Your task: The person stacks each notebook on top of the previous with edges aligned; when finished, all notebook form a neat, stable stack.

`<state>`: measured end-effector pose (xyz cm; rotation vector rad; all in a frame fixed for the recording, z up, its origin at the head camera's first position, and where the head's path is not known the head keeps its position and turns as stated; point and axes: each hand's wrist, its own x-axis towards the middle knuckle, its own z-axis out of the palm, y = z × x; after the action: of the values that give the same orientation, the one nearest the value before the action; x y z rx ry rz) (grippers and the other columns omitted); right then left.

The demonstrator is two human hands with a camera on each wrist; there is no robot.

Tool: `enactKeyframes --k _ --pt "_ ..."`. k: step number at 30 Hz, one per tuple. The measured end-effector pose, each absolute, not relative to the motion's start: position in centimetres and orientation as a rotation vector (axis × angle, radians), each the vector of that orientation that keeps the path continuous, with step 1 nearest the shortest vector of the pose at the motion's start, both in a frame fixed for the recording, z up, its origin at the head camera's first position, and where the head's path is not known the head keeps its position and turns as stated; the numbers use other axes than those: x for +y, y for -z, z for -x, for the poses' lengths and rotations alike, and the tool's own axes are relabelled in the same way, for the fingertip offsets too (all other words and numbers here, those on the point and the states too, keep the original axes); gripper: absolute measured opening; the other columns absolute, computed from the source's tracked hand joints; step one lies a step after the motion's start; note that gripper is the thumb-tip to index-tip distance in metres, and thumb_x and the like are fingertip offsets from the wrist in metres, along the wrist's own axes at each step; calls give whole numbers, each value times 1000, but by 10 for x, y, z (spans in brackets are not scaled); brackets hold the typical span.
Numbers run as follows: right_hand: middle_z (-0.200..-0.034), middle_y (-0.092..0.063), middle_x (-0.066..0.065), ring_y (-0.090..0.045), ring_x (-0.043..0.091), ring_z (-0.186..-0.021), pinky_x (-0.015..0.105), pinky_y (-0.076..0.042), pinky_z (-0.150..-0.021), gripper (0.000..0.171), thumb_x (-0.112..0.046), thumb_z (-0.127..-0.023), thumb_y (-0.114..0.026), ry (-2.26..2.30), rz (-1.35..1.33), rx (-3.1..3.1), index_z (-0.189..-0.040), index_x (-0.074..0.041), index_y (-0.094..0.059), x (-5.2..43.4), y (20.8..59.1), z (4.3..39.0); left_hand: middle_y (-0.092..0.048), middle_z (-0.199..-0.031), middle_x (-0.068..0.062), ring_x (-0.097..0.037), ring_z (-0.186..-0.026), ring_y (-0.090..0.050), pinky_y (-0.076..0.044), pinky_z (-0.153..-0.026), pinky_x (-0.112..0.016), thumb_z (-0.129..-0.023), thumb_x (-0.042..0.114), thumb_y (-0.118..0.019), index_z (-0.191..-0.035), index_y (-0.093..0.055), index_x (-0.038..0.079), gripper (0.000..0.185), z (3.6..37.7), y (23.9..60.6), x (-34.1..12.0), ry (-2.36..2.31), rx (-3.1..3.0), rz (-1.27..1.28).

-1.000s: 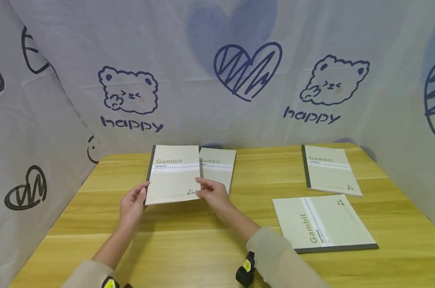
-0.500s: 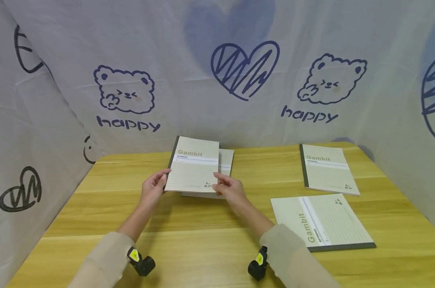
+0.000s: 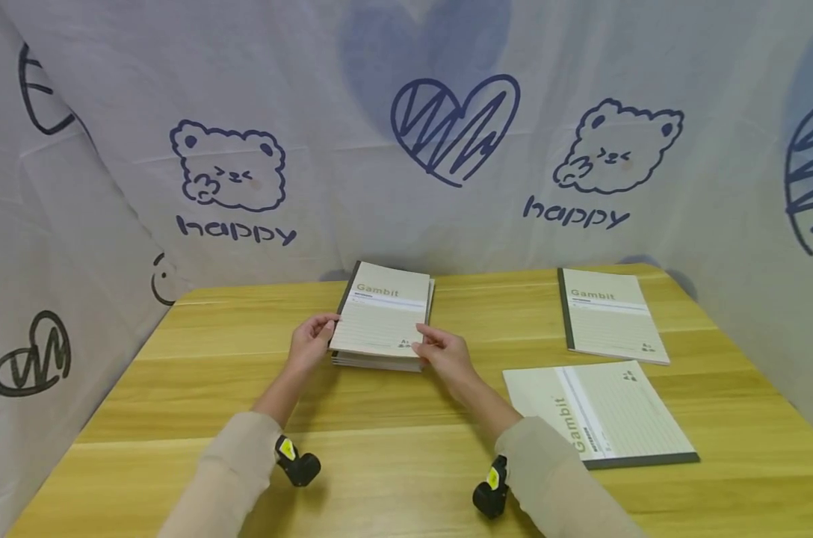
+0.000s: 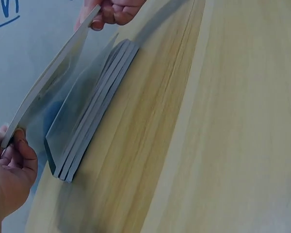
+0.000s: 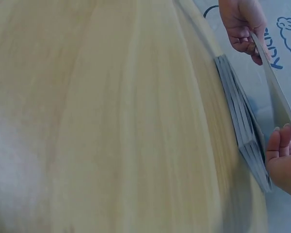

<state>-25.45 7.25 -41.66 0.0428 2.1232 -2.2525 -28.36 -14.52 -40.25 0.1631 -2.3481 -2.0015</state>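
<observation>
step: stacking, looks like; top notebook (image 3: 382, 310) held just above the stack (image 4: 96, 114) on the desk (image 3: 393, 448), edges pinched in fingers of left hand (image 3: 308, 344) and right hand (image 3: 448, 356) | next: level lowering needed, probably | count: one held, maybe three stacked (blurry tbh), two loose at right (far notebook (image 3: 611, 314), near notebook (image 3: 628, 411))

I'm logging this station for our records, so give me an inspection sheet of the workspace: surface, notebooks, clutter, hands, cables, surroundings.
Surface: wood-grain table.
Notebooks: held notebook raised above a notebook stack; at the right, a far notebook and a sideways notebook lie on the table.
Clutter: nothing seen.
Hands: left hand pinches the held notebook's dark spine edge; right hand pinches its opposite edge, near the lower corner.
Cables: nothing seen.
Surroundings: pale cloth behind, printed with bears, hearts and "happy".
</observation>
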Motion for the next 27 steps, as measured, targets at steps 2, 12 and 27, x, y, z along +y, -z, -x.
enactKeyframes --k 2,12,27 --pt "-77 -48 -2 -49 7 -64 17 -47 -60 42 3 -85 -58 2257 -61 2125 -127 5 -52 72 418 255 -52 -79 6 1 -65 -48 -43 -57 -13 -97 7 -43 -116 -54 -7 26 286 406 -145 1981 -2359 -164" --pt "-77 -46 -2 -46 5 -63 15 -45 -56 41 5 -85 -57 2249 -94 2180 -126 9 -52 69 427 260 -60 -99 -21 -22 -84 -55 -42 -67 -20 -94 3 -44 -103 -59 -7 20 299 418 -146 1489 -2621 71" --pt "-78 -48 2 -44 6 -60 14 -43 -54 41 4 -84 -58 2029 -6 2421 -124 9 -53 66 430 266 -59 -91 -17 -26 -83 -56 -48 -76 -39 -97 8 -39 -102 -49 1 13 322 435 -155 897 -2821 473"
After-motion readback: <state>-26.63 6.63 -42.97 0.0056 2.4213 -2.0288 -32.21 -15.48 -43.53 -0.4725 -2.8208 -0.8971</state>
